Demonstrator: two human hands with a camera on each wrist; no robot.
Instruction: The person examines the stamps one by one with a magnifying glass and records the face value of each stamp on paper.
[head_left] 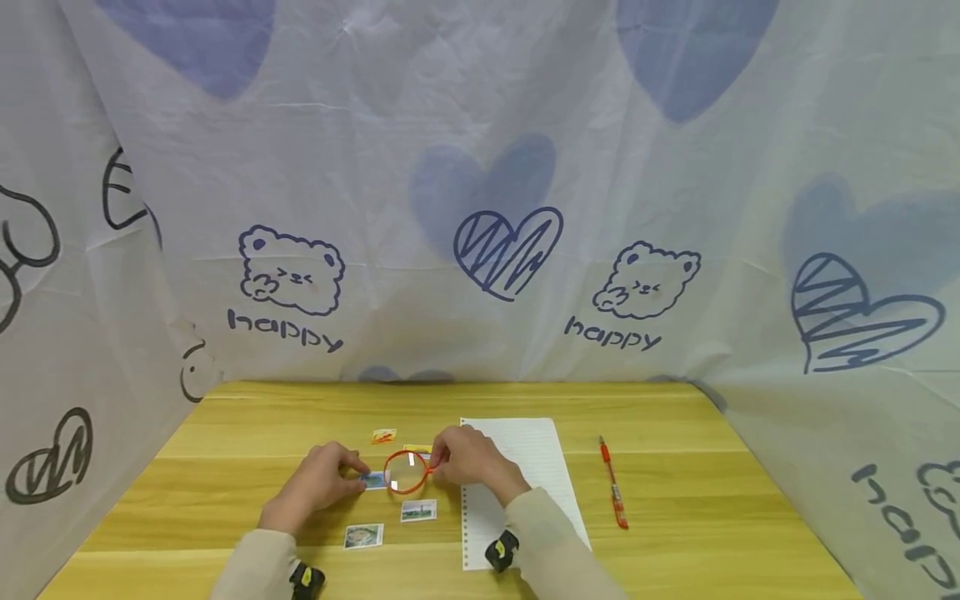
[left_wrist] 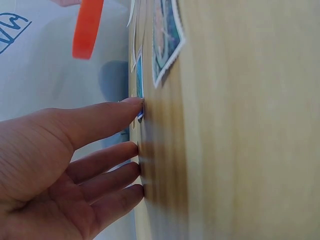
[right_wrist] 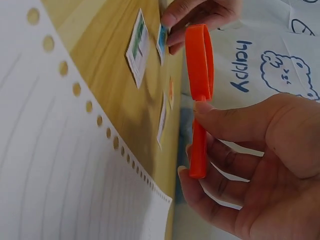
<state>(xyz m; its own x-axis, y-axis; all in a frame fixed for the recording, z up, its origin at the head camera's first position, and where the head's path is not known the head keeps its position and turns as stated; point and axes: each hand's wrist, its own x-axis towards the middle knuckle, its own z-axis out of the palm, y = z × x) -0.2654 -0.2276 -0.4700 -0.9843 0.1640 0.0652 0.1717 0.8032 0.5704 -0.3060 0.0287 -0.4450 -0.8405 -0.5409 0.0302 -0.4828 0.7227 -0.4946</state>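
A red-rimmed magnifying glass [head_left: 406, 472] is held by its handle in my right hand [head_left: 471, 457], thumb and curled fingers around the red handle [right_wrist: 198, 150]. Its lens hangs over the table beside a small blue stamp [head_left: 375, 480]. At that stamp's left end, my left hand [head_left: 318, 483] pinches it between thumb and index finger. In the left wrist view, the thumb tip lies on the blue stamp [left_wrist: 140, 80] while the other fingertips come down at the wood. A green-pictured stamp [head_left: 418, 510] lies just in front of the lens.
More stamps lie around: a yellow-and-red one [head_left: 384, 437] behind, a yellow one [head_left: 417, 450] near the lens, a grey-green one [head_left: 363, 536] in front. Lined loose-leaf paper [head_left: 525, 475] lies under the right forearm. A red pen [head_left: 613, 483] rests farther right. Printed curtains [head_left: 390, 317] enclose the table.
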